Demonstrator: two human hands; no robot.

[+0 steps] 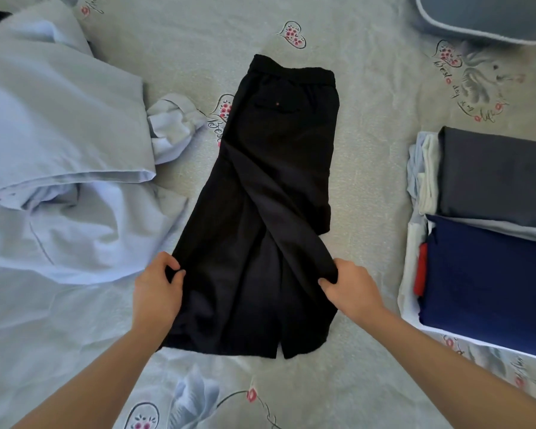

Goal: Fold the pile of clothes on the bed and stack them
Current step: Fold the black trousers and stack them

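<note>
The black woven trousers (270, 196) lie lengthwise on the patterned grey bed cover (369, 150), waistband at the far end. The left hand (158, 289) and right hand (350, 289) each pinch an outer edge near the hems, fingers curled round the cloth. A diagonal crease crosses the legs; folding now would likely trap it. Uneven lift could skew the legs. The heaped pale blue shirts (59, 150) lie close to the left; the stacked folded garments (489, 227) sit well apart to the right.
</note>
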